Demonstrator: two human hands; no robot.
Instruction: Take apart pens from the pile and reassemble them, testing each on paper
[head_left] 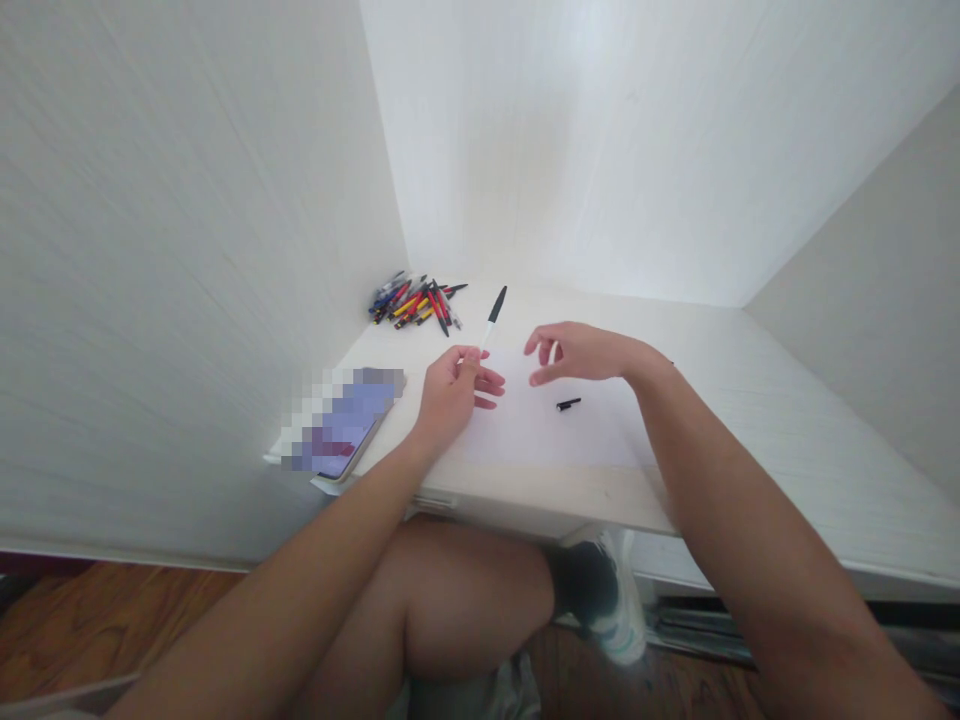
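Observation:
My left hand (456, 388) pinches the lower end of a white pen (492, 318) with a black tip, which points up and away over the white desk (750, 400). My right hand (577, 352) hovers just to the right of it, fingers loosely curled around something small and white that I cannot make out. A small black pen cap (568, 404) lies on the desk below my right hand, touching neither hand.
A pile of several coloured pens (416, 300) lies in the desk's far left corner against the wall. A phone (349, 425) rests at the desk's left front edge. White walls close in on the left and behind. My bent knee is under the desk.

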